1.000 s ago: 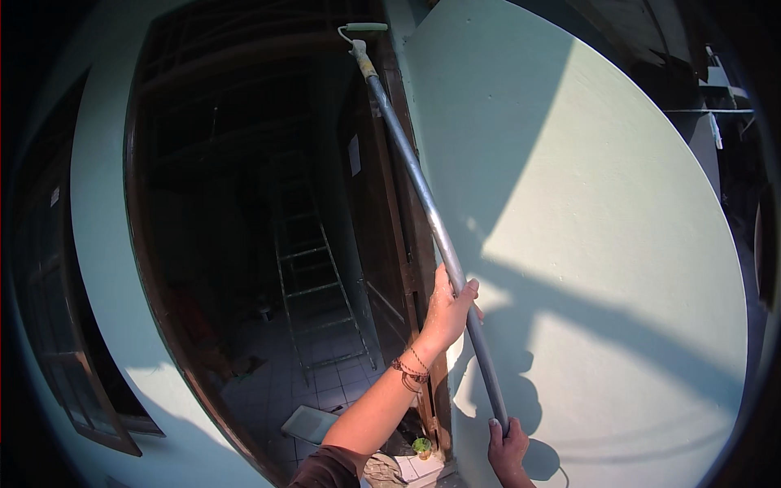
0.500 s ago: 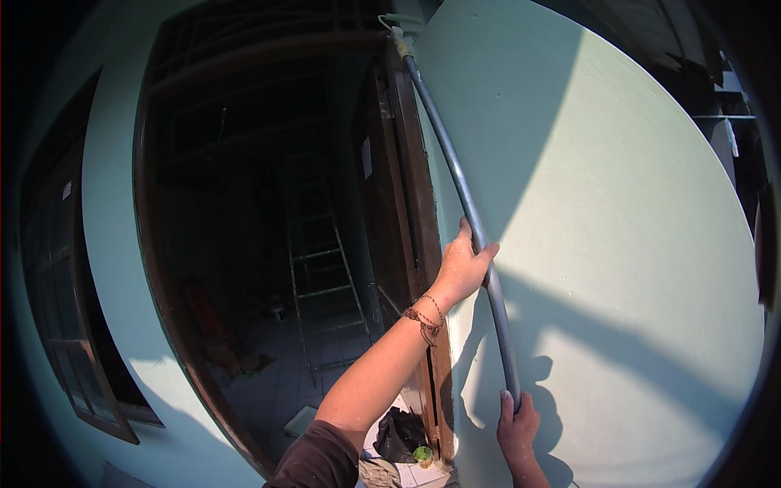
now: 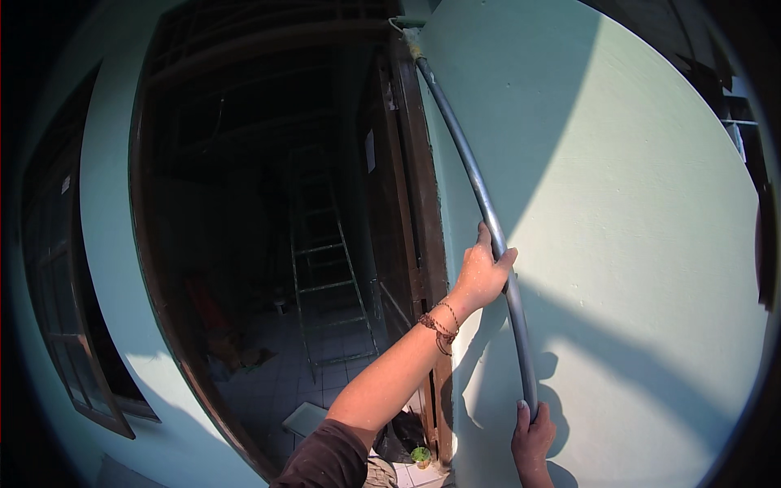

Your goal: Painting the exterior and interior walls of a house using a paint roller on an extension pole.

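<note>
The pole [image 3: 521,342] looks smooth, glossy metal, the wall [image 3: 651,244] matt, the doorframe [image 3: 428,220] wooden.

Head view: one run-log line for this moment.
left hand: grips pole partway up | right hand: holds pole's lower end | roller: atop pole, near door frame top | ladder: indoors

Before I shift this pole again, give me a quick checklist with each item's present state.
1. Left hand gripping the pole partway up: ok.
2. Right hand gripping the pole's lower end: ok.
3. Roller touching the wall: cannot tell; the corner by the door frame is too dim.
4. Pole apart from the ladder: ok; the ladder stands inside the doorway.
5. Tiles beside the door frame clear: not ok; a black bag lies there.
6. Footing: cannot tell; your feet are out of view.
</note>
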A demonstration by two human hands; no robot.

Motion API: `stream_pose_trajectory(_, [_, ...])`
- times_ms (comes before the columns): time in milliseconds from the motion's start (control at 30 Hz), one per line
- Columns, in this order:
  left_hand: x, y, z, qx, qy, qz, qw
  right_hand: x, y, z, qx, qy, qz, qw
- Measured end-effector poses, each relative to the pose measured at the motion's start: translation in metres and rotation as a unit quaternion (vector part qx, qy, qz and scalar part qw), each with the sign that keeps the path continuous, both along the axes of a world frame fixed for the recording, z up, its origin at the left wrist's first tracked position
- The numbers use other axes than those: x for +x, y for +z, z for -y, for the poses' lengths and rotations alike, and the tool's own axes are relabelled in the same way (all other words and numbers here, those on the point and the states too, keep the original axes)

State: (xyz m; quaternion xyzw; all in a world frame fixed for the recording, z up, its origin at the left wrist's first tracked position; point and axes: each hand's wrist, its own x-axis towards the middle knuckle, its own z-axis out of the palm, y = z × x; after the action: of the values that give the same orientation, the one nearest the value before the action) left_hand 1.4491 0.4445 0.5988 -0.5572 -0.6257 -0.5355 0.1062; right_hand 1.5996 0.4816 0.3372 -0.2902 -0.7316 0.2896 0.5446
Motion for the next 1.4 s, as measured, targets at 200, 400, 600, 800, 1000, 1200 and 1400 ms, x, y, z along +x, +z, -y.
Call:
stream_pose_trajectory(200, [-0.006,-0.014,-0.004,0.016,-0.012,0.005,1.0,0.005,0.001,0.006,0.031,-0.025,0.041,0.998])
stream_pose_trajectory(400, [0.003,-0.024,-0.007,0.048,-0.001,0.017,0.999,0.016,0.004,0.009,-0.005,-0.004,0.078,0.997])
stream_pose_trajectory(600, [0.006,-0.009,-0.015,0.056,0.015,0.041,0.997,0.038,0.055,0.014,-0.062,0.032,0.144,0.987])
stream_pose_trajectory(800, [0.005,-0.021,-0.018,0.066,0.05,-0.002,0.997,0.043,0.045,0.012,0.021,0.016,0.049,0.998])
stream_pose_trajectory(1000, [0.012,-0.017,-0.016,0.091,0.016,-0.023,0.995,0.042,0.036,0.009,-0.003,0.007,0.09,0.996])
stream_pose_trajectory(1200, [-0.001,-0.027,-0.017,0.084,0.013,0.003,0.996,0.04,0.034,0.012,-0.026,0.051,0.104,0.993])
stream_pose_trajectory(1400, [0.009,-0.026,-0.015,0.08,0.07,0.023,0.994,0.043,0.04,0.015,-0.055,0.065,0.138,0.987])
